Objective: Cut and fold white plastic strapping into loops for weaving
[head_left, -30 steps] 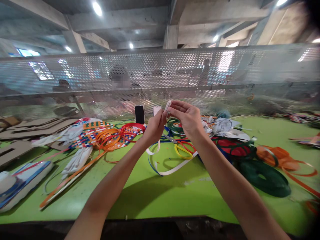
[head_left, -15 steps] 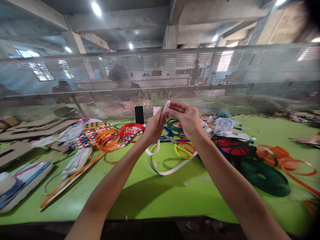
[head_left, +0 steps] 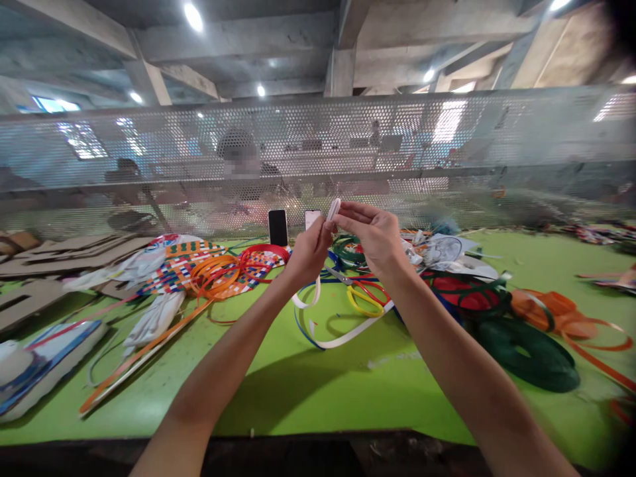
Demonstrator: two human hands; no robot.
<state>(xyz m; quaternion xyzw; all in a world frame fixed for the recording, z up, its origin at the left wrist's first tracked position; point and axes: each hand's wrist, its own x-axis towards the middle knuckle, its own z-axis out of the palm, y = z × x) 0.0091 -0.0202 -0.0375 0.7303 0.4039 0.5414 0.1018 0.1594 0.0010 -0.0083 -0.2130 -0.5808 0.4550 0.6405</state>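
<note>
Raised over the middle of the green table, my left hand (head_left: 311, 250) and my right hand (head_left: 376, 233) meet at a folded white strip (head_left: 334, 209). My left fingers are closed around its lower part, and my right thumb and fingertips pinch it from the right side. The fold of the strip sticks up above the fingers. A loose white curl (head_left: 309, 305) hangs below my left hand; where it joins the held part is hidden. Behind and below the hands lie scissors (head_left: 365, 299) with yellow and red handles, beside a long curved white strip (head_left: 348, 339).
Orange strip coils (head_left: 213, 273) and a checkered woven piece (head_left: 179, 255) lie left, near cardboard pieces (head_left: 64, 255). A dark green coil (head_left: 527, 354) and orange strips (head_left: 551, 310) lie right. Two phones stand at the back, one a dark-screened phone (head_left: 277, 228). A perforated metal screen (head_left: 318, 142) rises behind.
Both hands stay together on the white strip, with only a very slight shift to the right. The rest of the table looks the same.
</note>
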